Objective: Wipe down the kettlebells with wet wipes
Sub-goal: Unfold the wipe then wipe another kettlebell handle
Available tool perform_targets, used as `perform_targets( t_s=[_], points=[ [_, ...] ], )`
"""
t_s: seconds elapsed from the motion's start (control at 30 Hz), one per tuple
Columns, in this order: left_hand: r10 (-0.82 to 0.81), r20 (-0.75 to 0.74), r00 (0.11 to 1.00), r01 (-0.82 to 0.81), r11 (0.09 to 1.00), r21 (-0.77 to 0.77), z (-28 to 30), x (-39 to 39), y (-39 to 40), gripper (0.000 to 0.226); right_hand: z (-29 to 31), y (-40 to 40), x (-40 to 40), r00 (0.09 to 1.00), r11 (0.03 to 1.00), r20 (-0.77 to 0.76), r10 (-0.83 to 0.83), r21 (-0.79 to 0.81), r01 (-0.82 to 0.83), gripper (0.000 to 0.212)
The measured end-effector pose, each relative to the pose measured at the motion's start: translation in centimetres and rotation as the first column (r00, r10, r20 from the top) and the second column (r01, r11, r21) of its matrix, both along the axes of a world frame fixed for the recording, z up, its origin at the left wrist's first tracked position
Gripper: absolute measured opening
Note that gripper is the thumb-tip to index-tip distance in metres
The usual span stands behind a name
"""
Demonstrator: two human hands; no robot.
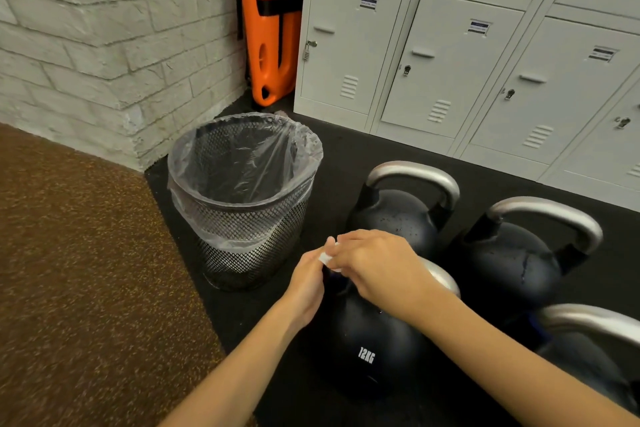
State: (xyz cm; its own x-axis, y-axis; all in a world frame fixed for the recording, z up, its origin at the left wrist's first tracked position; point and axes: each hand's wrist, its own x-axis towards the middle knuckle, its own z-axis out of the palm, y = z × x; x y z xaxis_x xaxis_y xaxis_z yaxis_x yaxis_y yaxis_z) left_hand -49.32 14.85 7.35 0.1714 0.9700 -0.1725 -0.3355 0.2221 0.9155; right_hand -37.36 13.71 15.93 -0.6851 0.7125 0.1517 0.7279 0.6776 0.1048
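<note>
White wet wipe (pixel 327 258) pinched between fingers of left hand (pixel 308 279) and right hand (pixel 374 267), directly above 12KG kettlebell (pixel 367 343) (handle partly hidden). Judgement: unfold fully, then wipe handle first, body after.

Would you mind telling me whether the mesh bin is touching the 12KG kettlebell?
Apart. The head view shows a strip of black floor mat between the mesh bin and the 12KG kettlebell.
</note>
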Motion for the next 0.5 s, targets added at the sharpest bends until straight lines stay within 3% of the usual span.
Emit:
perform_targets(
  t_s=[0.13, 0.37, 0.5],
  points=[
    [0.067, 0.059, 0.996, -0.064, 0.997, -0.05, -0.1, 0.0, 0.0, 0.034, 0.8, 0.9, -0.5, 0.988, 0.977, 0.062, -0.145, -0.152, 0.153, 0.029],
    [0.105, 0.049, 0.993, -0.101, 0.992, -0.08, -0.4, 0.2, 0.2, 0.031, 4.5, 1.0, 1.9, 0.904, 0.853, -0.205, -0.376, -0.457, 0.251, 0.033],
    [0.096, 0.028, 0.995, -0.093, 0.993, -0.075, -0.4, 0.1, 0.2, 0.026, 4.4, 1.2, 0.5, 0.927, 0.877, -0.124, -0.353, -0.389, 0.282, 0.035]
  ],
)
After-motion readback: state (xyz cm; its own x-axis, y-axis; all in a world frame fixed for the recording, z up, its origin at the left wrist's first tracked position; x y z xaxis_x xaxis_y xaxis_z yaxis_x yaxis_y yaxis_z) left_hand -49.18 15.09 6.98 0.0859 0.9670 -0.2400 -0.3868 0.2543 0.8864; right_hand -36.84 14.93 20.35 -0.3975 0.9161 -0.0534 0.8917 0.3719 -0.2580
